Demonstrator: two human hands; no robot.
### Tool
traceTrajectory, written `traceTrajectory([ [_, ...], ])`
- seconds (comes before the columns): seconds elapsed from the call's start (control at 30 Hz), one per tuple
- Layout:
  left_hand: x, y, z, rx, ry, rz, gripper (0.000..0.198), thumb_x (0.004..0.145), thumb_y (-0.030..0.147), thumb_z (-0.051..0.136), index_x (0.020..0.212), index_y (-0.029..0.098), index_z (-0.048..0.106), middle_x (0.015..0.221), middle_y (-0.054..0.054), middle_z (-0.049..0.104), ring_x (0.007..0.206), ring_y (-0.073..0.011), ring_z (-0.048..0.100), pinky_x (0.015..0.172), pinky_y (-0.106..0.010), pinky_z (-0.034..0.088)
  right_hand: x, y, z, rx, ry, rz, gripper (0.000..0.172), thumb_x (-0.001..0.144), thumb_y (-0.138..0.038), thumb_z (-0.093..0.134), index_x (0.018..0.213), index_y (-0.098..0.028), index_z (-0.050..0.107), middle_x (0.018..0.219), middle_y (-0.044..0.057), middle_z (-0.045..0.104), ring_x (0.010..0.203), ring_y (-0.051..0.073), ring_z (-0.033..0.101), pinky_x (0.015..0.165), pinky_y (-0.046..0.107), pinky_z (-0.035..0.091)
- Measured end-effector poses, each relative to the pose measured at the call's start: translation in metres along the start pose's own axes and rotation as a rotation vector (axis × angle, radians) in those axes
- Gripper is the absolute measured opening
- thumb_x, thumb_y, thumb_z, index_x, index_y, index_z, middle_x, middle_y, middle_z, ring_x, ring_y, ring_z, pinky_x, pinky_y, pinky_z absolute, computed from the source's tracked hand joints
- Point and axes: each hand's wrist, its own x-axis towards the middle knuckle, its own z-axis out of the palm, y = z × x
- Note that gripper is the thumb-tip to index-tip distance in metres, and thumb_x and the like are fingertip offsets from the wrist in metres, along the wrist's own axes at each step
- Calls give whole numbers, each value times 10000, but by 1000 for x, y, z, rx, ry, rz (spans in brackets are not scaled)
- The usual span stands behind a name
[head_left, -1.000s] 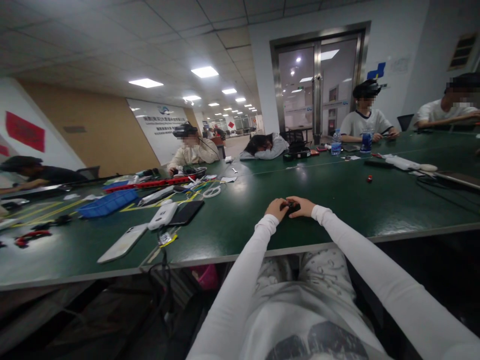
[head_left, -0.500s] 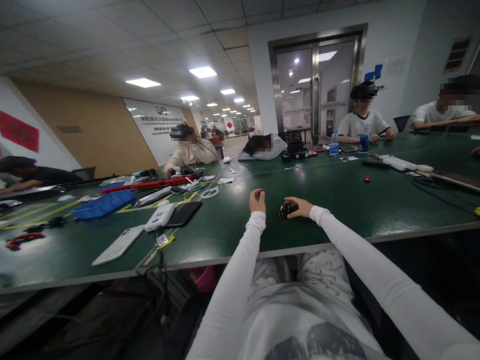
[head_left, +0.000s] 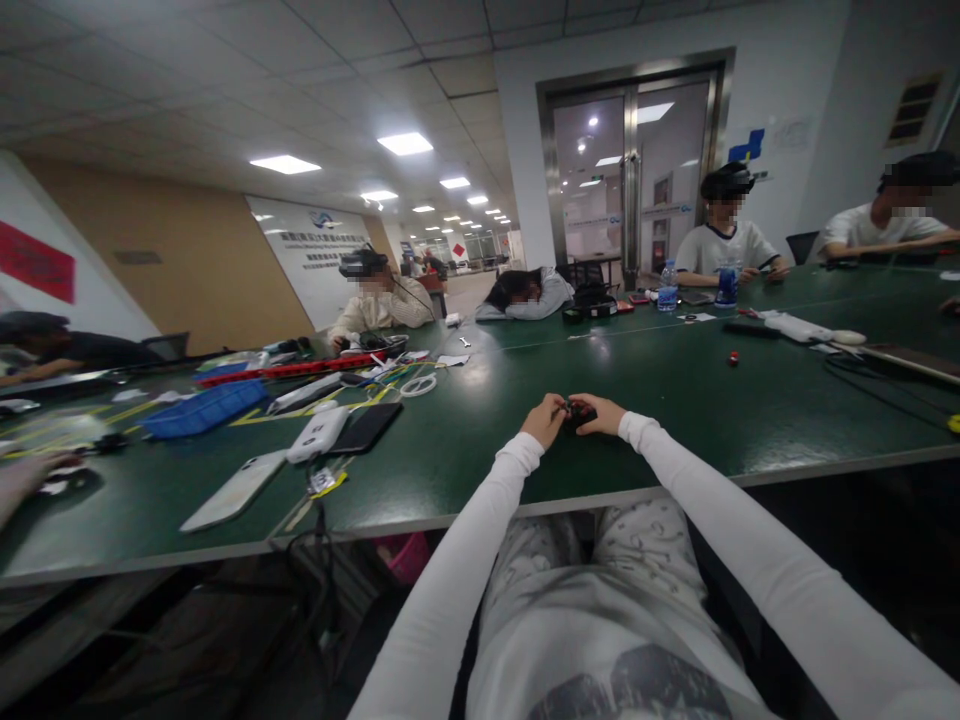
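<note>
Just above the green table [head_left: 480,470], my right hand [head_left: 602,415] is closed around a small black object [head_left: 579,412] whose kind I cannot make out. My left hand [head_left: 545,420] meets it from the left, thumb and finger pinched together at its near side. Whatever sits in that pinch is too small to name. Both hands are close together, and the fingers partly hide the black object.
To my left lie a white phone [head_left: 236,490], a white device [head_left: 318,432], a black phone [head_left: 366,428], a blue tray [head_left: 204,408] and a coiled white cable [head_left: 418,385]. A tiny red item [head_left: 733,358] is at right. Several people sit around the table; one's hand [head_left: 34,480] reaches in from the left.
My left hand has moved right to the black object, which my right hand keeps holding in the same place. Another person's hand has come in at the far left.
</note>
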Motion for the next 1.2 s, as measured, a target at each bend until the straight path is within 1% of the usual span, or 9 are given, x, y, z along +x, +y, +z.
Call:
traceTrajectory([
  [0.1,-1,-9,-7,133,-10,19,206,753,216,396,956,193,426,919,-36,573,869,-135,542,794,-289,390,0,1,0,27,-9,6,736,510,-211,695,1173,-219,373,1074,57,527,885,165,521,838,374,392],
  [0.2,-4,-31,-29,225,28,-39,210,754,214,391,959,187,426,915,-44,573,872,-143,538,795,-292,387,1,1,0,49,-20,10,706,538,-204,678,1174,-206,373,1079,69,523,875,151,517,832,365,401],
  [0.3,-17,-63,-65,307,100,-204,210,751,206,396,958,186,426,930,-50,575,878,-147,538,795,-288,385,1,2,0,67,-27,20,686,547,-192,670,1169,-199,382,1077,74,522,874,147,514,823,362,410],
  [0.43,-46,-106,-122,405,224,-427,205,746,208,407,948,176,420,918,-58,585,882,-160,538,785,-282,382,1,3,1,75,-28,28,672,549,-171,664,1163,-202,391,1071,69,526,873,147,514,822,368,412],
  [0.53,-69,-126,-157,454,347,-570,189,732,210,428,919,180,428,945,-64,580,902,-170,532,780,-281,379,0,4,2,79,-24,28,661,553,-151,655,1159,-198,396,1066,68,528,869,148,514,825,370,412],
  [0.6,-81,-133,-171,454,421,-644,180,728,216,434,905,183,431,928,-58,588,883,-169,540,769,-280,382,0,5,3,88,-26,30,652,555,-143,652,1154,-197,401,1062,68,530,866,149,515,827,371,412],
  [0.7,-91,-139,-181,421,520,-669,178,741,229,413,912,184,430,886,-43,601,863,-154,543,763,-269,385,-1,5,3,94,-32,31,645,560,-145,647,1155,-191,400,1057,72,532,871,151,515,832,373,409],
  [0.8,-92,-145,-184,462,561,-667,188,729,241,425,900,171,457,894,-56,593,861,-163,535,763,-273,384,-3,3,3,92,-34,26,639,566,-148,640,1156,-191,398,1059,73,531,879,153,513,834,378,408],
  [1.2,-88,-162,-183,652,408,-664,202,706,268,452,859,152,517,896,-78,557,899,-191,486,820,-325,334,-4,1,2,94,-31,38,622,568,-139,637,1145,-190,411,1051,69,537,873,149,514,827,368,415],
])
